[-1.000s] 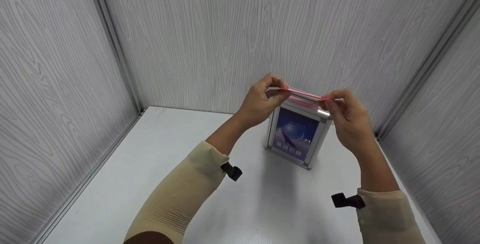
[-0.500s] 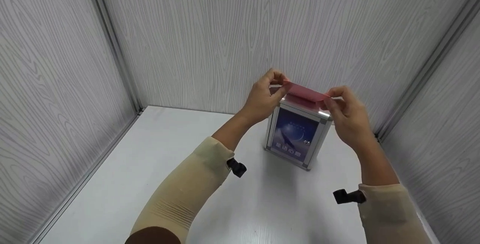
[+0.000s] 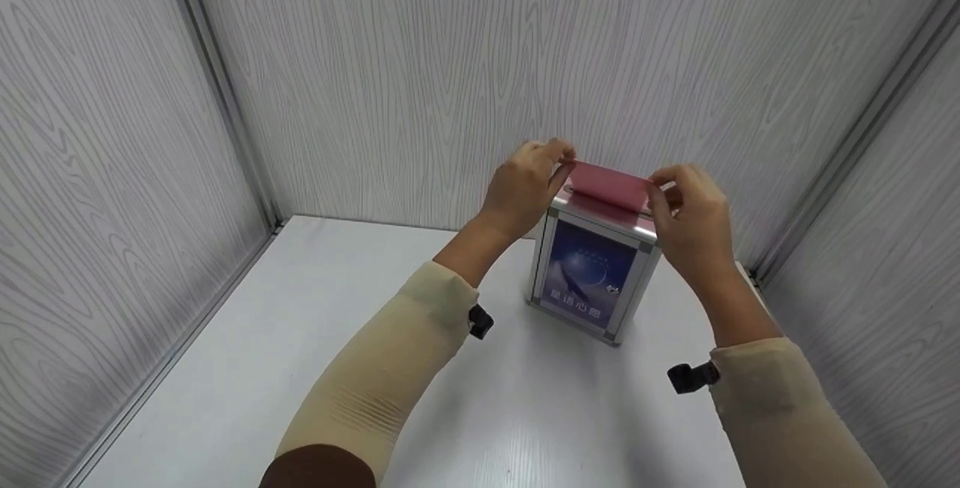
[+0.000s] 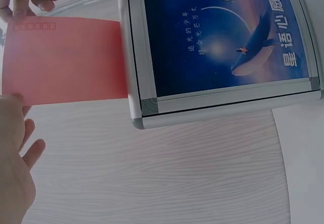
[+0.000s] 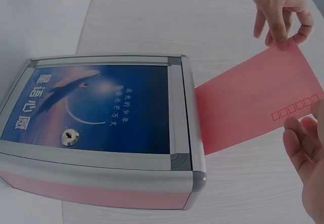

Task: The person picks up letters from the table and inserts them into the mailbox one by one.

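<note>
A pink envelope (image 3: 609, 185) printed with a row of small squares stands upright over the top of a letter box (image 3: 636, 278). Its lower edge meets the slot in the lid; how far in it reaches is hard to tell. My left hand (image 3: 523, 187) pinches the envelope's left upper corner between thumb and fingers. At the opposite upper corner, my right hand (image 3: 696, 220) pinches it too. The box has a silver frame, pink sides and a blue whale poster (image 4: 217, 41) on its front. A round lock (image 5: 70, 137) sits on that poster.
The box stands on a white table (image 3: 360, 278), near the back wall (image 3: 390, 83). Wood-grain panels also enclose the table at left (image 3: 112, 173) and right (image 3: 885, 233). Each sleeve carries a small black camera mount at the cuff.
Both hands have tilted the envelope from nearly flat to upright, so its pink face shows. Its lower edge has come to the box's slot. The box itself stays in place.
</note>
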Available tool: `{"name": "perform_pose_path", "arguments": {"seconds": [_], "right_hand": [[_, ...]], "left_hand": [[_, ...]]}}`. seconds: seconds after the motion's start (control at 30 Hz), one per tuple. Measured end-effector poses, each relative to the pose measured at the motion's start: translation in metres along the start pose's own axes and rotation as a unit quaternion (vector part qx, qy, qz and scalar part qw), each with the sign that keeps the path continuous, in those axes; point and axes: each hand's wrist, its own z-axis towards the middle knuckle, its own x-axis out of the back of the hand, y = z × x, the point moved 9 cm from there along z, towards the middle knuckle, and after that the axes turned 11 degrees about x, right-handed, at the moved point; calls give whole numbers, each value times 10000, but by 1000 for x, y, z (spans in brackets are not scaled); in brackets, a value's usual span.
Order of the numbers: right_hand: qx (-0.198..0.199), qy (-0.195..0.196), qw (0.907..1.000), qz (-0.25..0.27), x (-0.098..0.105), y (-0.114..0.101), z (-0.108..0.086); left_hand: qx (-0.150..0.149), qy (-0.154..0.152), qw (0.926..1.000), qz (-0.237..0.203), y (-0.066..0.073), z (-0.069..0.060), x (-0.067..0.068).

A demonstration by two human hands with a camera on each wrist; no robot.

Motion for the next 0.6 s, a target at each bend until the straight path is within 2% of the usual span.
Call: {"name": "perform_pose_path", "arguments": {"seconds": [0.13, 0.3, 0.47, 0.6], "right_hand": [[330, 209, 9990, -211, -3, 8, -3], [467, -68, 9976, -497, -16, 18, -8], [205, -518, 9940, -942, -30, 34, -18], [-72, -744, 9901, -1185, -42, 43, -27]], "left_hand": [[-167, 206, 9987, 427, -2, 0, -11], [-232, 245, 9907, 1317, -6, -3, -29], [-131, -48, 9790, 2034, -12, -10, -50], [62, -237, 9741, 2249, -19, -14, -62]]}}
